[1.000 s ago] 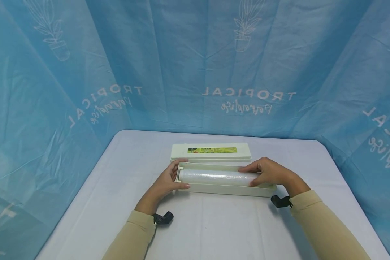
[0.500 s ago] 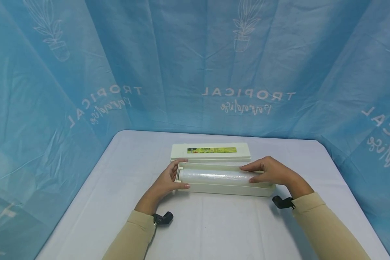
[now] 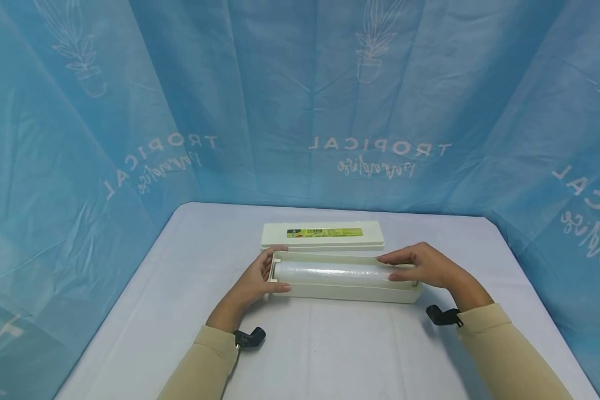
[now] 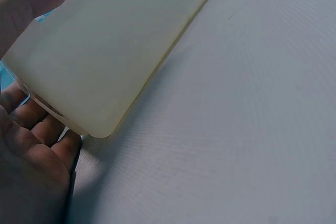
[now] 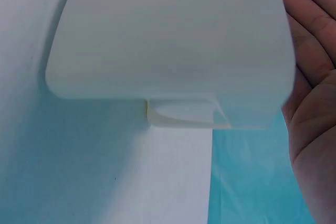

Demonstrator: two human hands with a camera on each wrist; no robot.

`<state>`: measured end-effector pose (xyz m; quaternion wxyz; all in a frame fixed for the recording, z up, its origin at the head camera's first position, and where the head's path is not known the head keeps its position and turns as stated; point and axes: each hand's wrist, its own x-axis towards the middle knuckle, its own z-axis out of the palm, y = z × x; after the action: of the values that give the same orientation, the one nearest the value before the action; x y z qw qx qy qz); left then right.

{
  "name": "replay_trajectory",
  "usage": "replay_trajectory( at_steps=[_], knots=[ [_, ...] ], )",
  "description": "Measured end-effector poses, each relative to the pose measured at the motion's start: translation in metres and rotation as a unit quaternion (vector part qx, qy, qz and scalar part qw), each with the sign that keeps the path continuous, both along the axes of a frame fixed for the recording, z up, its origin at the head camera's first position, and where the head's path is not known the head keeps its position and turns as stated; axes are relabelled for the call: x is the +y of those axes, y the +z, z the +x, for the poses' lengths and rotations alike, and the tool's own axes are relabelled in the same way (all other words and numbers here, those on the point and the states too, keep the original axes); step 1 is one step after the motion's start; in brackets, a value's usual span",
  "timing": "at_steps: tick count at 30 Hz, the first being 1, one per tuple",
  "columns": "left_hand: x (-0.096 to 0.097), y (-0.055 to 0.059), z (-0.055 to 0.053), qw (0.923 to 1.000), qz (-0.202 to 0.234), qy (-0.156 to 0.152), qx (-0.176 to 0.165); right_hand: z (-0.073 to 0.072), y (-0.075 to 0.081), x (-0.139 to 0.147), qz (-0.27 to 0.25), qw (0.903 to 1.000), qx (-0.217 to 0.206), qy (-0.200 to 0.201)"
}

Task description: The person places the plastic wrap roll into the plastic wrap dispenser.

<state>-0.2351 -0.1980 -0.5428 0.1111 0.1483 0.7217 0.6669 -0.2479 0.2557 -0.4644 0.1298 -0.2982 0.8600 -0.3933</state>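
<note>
A pale cream box (image 3: 342, 293) lies lengthwise on the table, its top uncovered, with a clear roll of cling film (image 3: 330, 272) inside. My left hand (image 3: 252, 282) grips the box's left end, thumb on the front wall and fingers round the end and back. In the left wrist view the box's plain front wall (image 4: 115, 56) fills the upper left. Over the box's right end is my right hand (image 3: 432, 268), its thumb across the roll's right part and its fingertips right at the back rim. The right wrist view shows straight fingers beside the box.
Behind the box lies a matching lid (image 3: 325, 242) with a yellow-green label. Both rest on a white-covered table (image 3: 330, 355). Blue printed curtains (image 3: 260, 83) stand at its back and sides. Small black cameras sit at both wrists.
My right hand has slid a little to the right along the box, its thumb and fingers now nearer the right end. The left hand keeps its grip, and the roll stays in the box.
</note>
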Motion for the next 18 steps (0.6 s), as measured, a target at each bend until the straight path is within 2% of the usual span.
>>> replay_trajectory(
  at_steps=[6,12,18],
  knots=[
    [0.0,-0.001,0.0,1.0,-0.003,0.001,-0.002,0.008,-0.003,0.007,-0.027,0.9992,0.003,-0.029],
    [-0.001,-0.002,0.0,1.0,0.002,0.002,-0.003,0.014,-0.013,0.014,-0.038,0.9972,0.013,-0.063],
    [-0.001,-0.004,-0.002,1.0,0.003,0.001,-0.005,0.018,-0.02,0.02,-0.053,0.9954,0.03,-0.073]
  ],
)
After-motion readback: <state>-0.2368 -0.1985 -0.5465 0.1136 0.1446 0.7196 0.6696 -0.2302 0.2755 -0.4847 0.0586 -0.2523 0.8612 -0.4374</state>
